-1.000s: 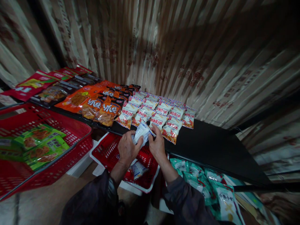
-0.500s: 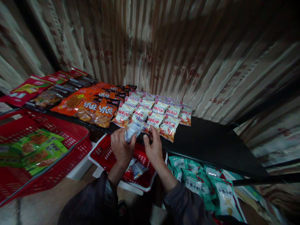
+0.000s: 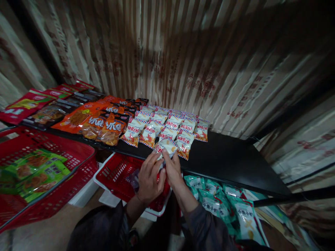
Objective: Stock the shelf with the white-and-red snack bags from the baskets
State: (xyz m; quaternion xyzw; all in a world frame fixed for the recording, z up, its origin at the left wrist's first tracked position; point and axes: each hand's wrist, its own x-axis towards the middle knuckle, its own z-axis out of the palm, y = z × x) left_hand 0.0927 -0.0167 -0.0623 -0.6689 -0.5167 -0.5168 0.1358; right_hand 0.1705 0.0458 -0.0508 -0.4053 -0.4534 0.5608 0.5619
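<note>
Between both hands is a small white snack bag (image 3: 167, 147) with a striped edge, its printed front turned up. My left hand (image 3: 151, 179) is closed around its lower left side. On the right side, my right hand (image 3: 171, 167) grips it, the thumb lying on the front. The bag is held at the front edge of a black shelf (image 3: 222, 157), just before rows of matching white snack bags (image 3: 185, 141). Below my hands stands a red basket (image 3: 112, 174), partly hidden by my left hand and forearm; what lies in it is hard to make out.
Orange snack bags (image 3: 112, 127), dark packs (image 3: 45, 113) and red packs (image 3: 24, 104) fill the shelf's left part. A larger red basket (image 3: 85, 157) holding green packs (image 3: 44, 174) stands at the left. Teal bags (image 3: 214, 202) lie below the shelf at right. Corrugated sheeting (image 3: 162, 52) rises behind.
The white bag has been turned from its back to its printed front. My right hand, apart from it before, now holds it too. The view has shifted slightly.
</note>
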